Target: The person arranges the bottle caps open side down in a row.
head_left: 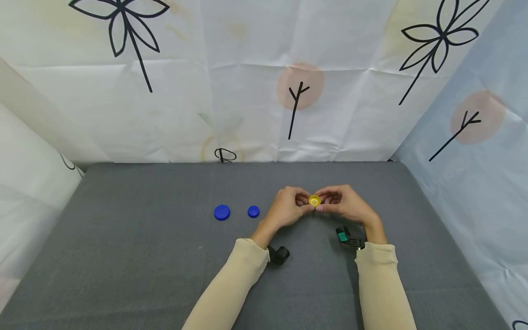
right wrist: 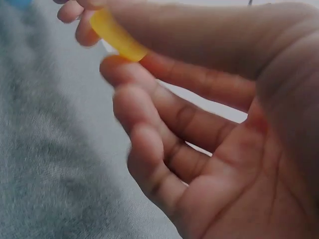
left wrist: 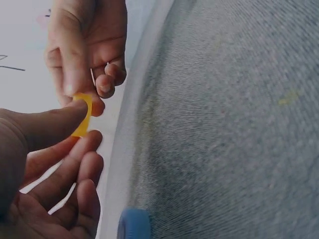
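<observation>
A small round yellow bottle cap [head_left: 315, 200] is held up between both hands above the grey table, its hollow side facing the head camera. On its left side, my left hand [head_left: 285, 207] pinches the cap with thumb and fingertips. My right hand [head_left: 349, 204] pinches the opposite side the same way. From the left wrist, the yellow cap [left wrist: 83, 124] shows edge-on beneath the left thumb. In the right wrist view, the cap's yellow rim [right wrist: 117, 37] shows between the right thumb and index finger.
Two blue caps, a larger one [head_left: 222, 212] and a smaller one [head_left: 253, 211], lie on the grey table [head_left: 144, 256] left of the hands. White patterned cloth [head_left: 247, 91] hangs behind and at both sides. Black wrist devices [head_left: 279, 255] sit below each hand.
</observation>
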{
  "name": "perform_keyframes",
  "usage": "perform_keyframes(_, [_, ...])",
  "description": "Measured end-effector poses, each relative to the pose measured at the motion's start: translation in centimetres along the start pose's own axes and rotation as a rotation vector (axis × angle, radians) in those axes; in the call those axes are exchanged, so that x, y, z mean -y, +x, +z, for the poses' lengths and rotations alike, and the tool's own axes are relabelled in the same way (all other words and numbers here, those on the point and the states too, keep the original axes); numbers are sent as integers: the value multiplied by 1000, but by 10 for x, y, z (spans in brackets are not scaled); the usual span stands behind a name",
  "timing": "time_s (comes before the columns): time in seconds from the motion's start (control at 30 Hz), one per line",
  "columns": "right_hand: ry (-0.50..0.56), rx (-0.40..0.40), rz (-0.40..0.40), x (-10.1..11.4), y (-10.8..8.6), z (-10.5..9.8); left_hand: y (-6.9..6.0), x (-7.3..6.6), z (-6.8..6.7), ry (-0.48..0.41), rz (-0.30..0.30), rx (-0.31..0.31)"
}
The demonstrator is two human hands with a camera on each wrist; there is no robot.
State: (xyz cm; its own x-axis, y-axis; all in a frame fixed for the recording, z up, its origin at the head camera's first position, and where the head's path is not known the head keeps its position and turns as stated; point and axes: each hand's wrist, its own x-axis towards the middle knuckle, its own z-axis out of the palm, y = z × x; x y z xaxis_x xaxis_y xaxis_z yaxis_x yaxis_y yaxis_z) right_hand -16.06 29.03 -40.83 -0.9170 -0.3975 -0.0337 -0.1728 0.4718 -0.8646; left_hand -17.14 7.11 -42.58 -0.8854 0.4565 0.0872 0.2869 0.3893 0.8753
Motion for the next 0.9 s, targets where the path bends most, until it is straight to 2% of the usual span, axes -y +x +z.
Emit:
perform_keyframes(0.13, [101, 4, 23, 4, -2, -3, -1, -3, -5, -101, 34, -10])
perform_keyframes(0.23, [148, -6, 20, 6, -2, -4, -2, -5, -9, -191, 20, -2])
perform_keyframes(0.3, [174, -14, 10, 7, -2, -3, -2, -6, -12, -274, -19, 16])
perform_keyframes(0.43, [209, -36, -13, 9, -1, -2, -2, -7, -16, -472, -145, 63])
perform_keyframes(0.57, [220, -67, -26, 11, 0, 0, -1, -5, -17, -603, -234, 110])
perform_keyframes(0.77, [220, -82, -58, 11, 1, 1, 0, -3, -17, -698, -249, 163])
perform_keyframes(0.9, [236, -66, -90, 12, 0, 1, 1, -4, -19, -696, -249, 165])
